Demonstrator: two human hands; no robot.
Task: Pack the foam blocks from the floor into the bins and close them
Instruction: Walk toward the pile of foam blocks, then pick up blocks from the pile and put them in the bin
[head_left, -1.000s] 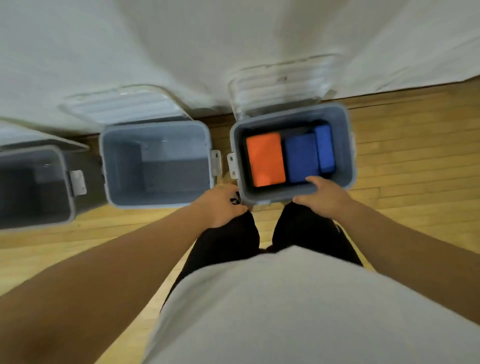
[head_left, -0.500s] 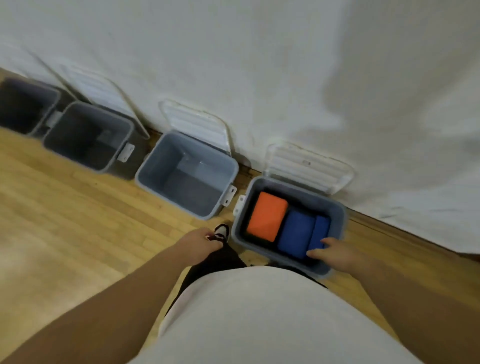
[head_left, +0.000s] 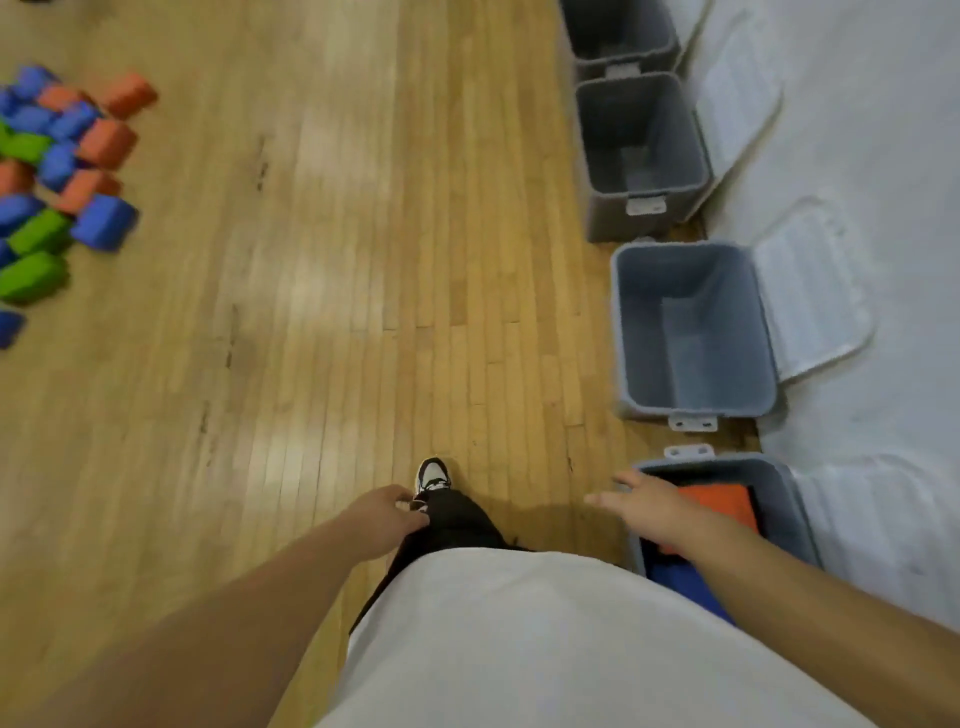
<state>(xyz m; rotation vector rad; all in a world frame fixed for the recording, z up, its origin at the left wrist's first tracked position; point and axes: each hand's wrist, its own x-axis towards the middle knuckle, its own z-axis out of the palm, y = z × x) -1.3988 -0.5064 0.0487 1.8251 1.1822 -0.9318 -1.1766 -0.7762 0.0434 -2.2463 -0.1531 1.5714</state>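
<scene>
- Four open bins (head_left: 619, 322) along wall (head_left: 909, 156); nearest bin (head_left: 792, 501) holds one orange block (head_left: 722, 506), one blue block (head_left: 685, 582).
- Heap of blocks (head_left: 57, 171) far left, too blurred to count.
- Left hand (head_left: 384, 514) loosely curled, right hand (head_left: 644, 501) splayed over nearest bin; both empty.

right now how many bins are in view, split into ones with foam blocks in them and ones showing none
bin with foam blocks inside: 1, holding an orange block and a blue block
bins showing no blocks: 3, the farthest cut off by the frame edge
total: 4 bins
</scene>
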